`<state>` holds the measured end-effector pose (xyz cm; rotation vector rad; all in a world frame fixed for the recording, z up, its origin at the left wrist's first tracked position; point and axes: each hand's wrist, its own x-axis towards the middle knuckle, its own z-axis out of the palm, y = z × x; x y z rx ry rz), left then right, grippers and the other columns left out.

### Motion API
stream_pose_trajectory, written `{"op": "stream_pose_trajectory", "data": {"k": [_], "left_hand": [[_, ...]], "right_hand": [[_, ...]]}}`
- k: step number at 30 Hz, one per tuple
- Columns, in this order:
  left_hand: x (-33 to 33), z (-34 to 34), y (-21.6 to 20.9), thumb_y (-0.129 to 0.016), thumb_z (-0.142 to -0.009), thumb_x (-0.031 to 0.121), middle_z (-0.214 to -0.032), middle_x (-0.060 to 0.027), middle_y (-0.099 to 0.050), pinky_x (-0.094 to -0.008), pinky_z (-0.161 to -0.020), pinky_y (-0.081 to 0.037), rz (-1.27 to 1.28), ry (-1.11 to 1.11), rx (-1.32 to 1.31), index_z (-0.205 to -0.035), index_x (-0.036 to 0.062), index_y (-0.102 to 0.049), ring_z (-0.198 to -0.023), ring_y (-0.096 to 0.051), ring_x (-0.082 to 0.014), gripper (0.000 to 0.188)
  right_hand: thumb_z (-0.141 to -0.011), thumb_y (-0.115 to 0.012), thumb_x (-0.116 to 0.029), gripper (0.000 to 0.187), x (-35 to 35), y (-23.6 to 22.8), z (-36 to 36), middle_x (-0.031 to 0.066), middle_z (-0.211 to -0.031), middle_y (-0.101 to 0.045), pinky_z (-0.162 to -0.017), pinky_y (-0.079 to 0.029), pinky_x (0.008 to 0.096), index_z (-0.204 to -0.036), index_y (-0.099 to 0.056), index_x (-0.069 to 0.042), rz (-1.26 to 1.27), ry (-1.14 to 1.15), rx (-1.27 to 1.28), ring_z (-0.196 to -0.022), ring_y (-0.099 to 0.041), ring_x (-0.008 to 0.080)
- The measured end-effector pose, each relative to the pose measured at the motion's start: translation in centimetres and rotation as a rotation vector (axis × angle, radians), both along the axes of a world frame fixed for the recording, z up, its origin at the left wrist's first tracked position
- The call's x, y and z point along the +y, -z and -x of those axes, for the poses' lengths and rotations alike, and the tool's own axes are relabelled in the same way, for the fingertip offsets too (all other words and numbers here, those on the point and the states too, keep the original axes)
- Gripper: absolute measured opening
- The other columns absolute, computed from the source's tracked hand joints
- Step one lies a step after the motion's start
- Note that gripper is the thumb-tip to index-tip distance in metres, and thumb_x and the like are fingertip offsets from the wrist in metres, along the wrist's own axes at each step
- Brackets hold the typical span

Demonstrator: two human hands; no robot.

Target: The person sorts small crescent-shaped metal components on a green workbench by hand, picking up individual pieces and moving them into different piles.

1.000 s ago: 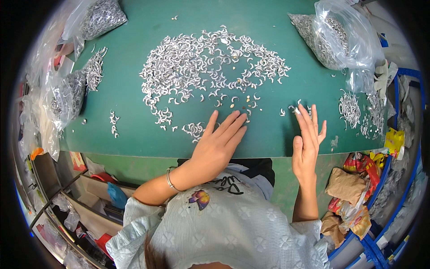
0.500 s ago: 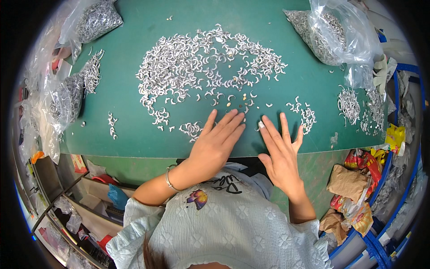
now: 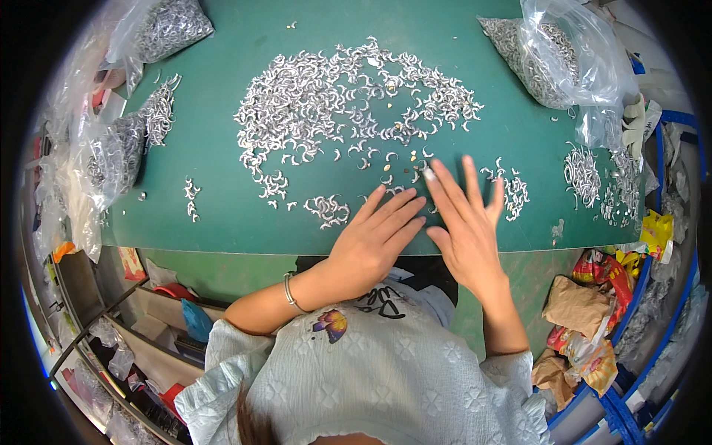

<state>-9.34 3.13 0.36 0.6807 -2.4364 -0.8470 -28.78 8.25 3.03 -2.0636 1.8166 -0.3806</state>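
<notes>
Many small silvery crescent-shaped metal pieces (image 3: 293, 104) lie spread in a broad heap on the green tabletop (image 3: 211, 148). My left hand (image 3: 377, 233) rests near the table's front edge, fingers stretched out, its fingertips close to a few loose crescents. My right hand (image 3: 469, 222) lies beside it with spread fingers; its index fingertip has a white covering and is beside several small yellowish bits (image 3: 412, 157). A small cluster of crescents (image 3: 326, 211) sits left of my left hand, and another cluster (image 3: 515, 196) is just right of my right hand. Neither hand visibly holds anything.
Clear plastic bags of metal pieces stand at the far left (image 3: 172, 31), left (image 3: 119, 152) and far right (image 3: 545, 63). More pieces form a pile (image 3: 581, 175) on the right. Below the table are a shelf (image 3: 152, 326) at left and crumpled packaging (image 3: 578, 304) at right.
My right hand has moved forward toward the loose pieces. My left hand has shifted slightly right and back, its fingertips lower in the picture. The whole view has shifted slightly.
</notes>
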Motion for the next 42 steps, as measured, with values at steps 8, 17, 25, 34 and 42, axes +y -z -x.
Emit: {"op": "stream_pose_trajectory", "data": {"k": [8,17,25,34,42], "left_hand": [[-0.4,-1.6,-0.2,-0.062,-0.081,-0.006,-0.131,-0.0149,-0.059,-0.0539,-0.110,-0.032,-0.050,-0.125,-0.023,-0.115,-0.0003,-0.063,-0.128,-0.052,-0.0336,0.035],[-0.5,-0.3,-0.2,-0.063,-0.081,-0.005,-0.130,-0.0154,-0.059,-0.0542,-0.110,-0.032,-0.023,-0.095,-0.012,-0.116,-0.0025,-0.062,-0.128,-0.052,-0.0336,0.035],[-0.6,-0.6,-0.4,-0.063,-0.082,-0.006,-0.130,-0.0145,-0.059,-0.0534,-0.110,-0.033,-0.037,-0.148,-0.031,-0.115,-0.0007,-0.063,-0.127,-0.053,-0.0327,0.033],[0.4,0.2,-0.5,-0.064,-0.081,-0.006,-0.130,-0.0146,-0.059,-0.0506,-0.107,-0.037,-0.046,-0.092,0.017,-0.115,-0.0004,-0.063,-0.124,-0.055,-0.0325,0.034],[0.8,0.0,-0.1,-0.065,-0.079,-0.004,-0.126,-0.0149,-0.060,-0.0498,-0.105,-0.039,-0.009,-0.098,0.058,-0.115,-0.0009,-0.063,-0.118,-0.057,-0.0328,0.035]], "right_hand": [[-0.079,-0.071,-0.024,0.066,1.8,0.6,1.8,0.0027,-0.152,-0.039,-0.108,-0.009,0.0715,-0.139,-0.050,-0.007,-0.006,0.070,0.062,-0.146,-0.023,0.0355],[-0.086,-0.061,-0.035,0.064,3.7,0.7,2.7,0.0063,-0.155,-0.035,-0.110,-0.006,0.0694,-0.141,-0.047,-0.004,0.013,0.085,0.031,-0.147,-0.022,0.0371],[-0.076,-0.072,-0.029,0.077,4.6,0.3,0.4,0.0102,-0.157,-0.031,-0.110,-0.006,0.0702,-0.142,-0.044,-0.002,-0.090,0.046,-0.027,-0.148,-0.020,0.0356],[-0.077,-0.072,-0.030,0.077,4.6,0.2,0.3,0.0120,-0.158,-0.028,-0.109,-0.006,0.0709,-0.141,-0.043,0.001,-0.111,0.070,0.025,-0.148,-0.019,0.0372],[-0.077,-0.072,-0.033,0.080,4.2,0.5,-1.3,0.0090,-0.159,-0.025,-0.108,-0.008,0.0727,-0.143,-0.042,-0.002,-0.086,0.049,-0.016,-0.148,-0.014,0.0401]]}}
